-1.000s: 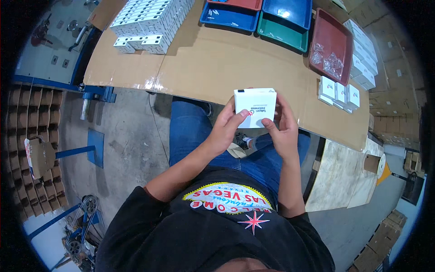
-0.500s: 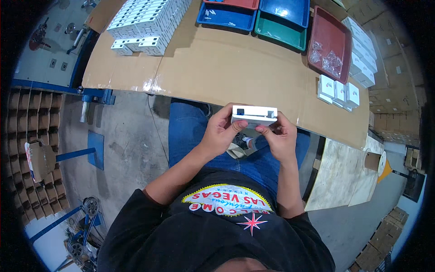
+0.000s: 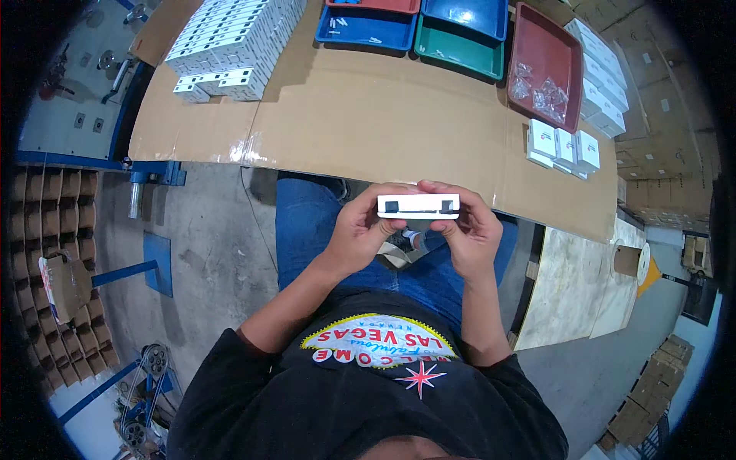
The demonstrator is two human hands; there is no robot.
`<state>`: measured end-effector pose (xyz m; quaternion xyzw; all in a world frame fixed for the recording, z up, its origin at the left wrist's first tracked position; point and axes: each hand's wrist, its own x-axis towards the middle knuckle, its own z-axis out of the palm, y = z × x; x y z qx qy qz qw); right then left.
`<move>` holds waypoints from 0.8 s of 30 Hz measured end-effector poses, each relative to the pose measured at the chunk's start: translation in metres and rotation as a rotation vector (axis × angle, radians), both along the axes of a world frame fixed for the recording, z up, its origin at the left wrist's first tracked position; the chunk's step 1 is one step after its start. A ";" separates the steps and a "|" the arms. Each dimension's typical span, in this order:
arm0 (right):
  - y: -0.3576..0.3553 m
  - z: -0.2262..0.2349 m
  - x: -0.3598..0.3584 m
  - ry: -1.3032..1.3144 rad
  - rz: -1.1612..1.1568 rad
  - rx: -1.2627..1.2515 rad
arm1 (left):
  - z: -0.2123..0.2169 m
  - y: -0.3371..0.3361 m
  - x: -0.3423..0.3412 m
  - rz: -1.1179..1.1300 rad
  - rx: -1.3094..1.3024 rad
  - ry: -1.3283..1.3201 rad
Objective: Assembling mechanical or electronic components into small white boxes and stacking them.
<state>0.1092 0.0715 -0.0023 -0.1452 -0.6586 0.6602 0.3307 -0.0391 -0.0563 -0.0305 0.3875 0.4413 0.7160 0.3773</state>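
A small flat white box (image 3: 418, 201) with a dark square near each end of its side is held level over my lap, just off the table's near edge. My left hand (image 3: 359, 231) grips its left end, thumb below and fingers behind. Around the right end my right hand (image 3: 472, 236) is closed the same way, its fingertips reaching over the back edge. The box's far face is hidden. Similar white boxes form a large stack (image 3: 230, 50) at the table's far left.
Blue (image 3: 364, 42), green (image 3: 460, 67) and dark red (image 3: 544, 46) trays stand at the back of the cardboard-covered table (image 3: 368, 115); the red one holds clear plastic pieces. Several small white boxes (image 3: 566, 146) sit in front of it. A blue metal machine part (image 3: 157, 175) juts out at left.
Both hands have tipped the white box so its side faces up more squarely, and its lower face is now mostly out of sight. The whole view has shifted slightly.
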 end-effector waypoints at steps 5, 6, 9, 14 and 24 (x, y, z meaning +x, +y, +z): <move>-0.001 -0.003 0.000 0.025 -0.051 0.050 | 0.003 0.001 -0.001 0.000 0.001 0.087; -0.001 -0.002 0.000 0.030 -0.070 0.058 | 0.003 0.001 -0.002 0.007 -0.003 0.122; -0.003 -0.005 0.000 0.046 -0.092 0.067 | 0.002 0.001 -0.002 0.005 -0.010 0.137; -0.001 -0.005 0.002 0.061 -0.073 0.048 | 0.002 0.001 0.001 0.017 -0.011 0.156; -0.002 -0.005 0.001 0.047 -0.077 -0.051 | 0.008 0.001 0.003 -0.001 -0.037 0.101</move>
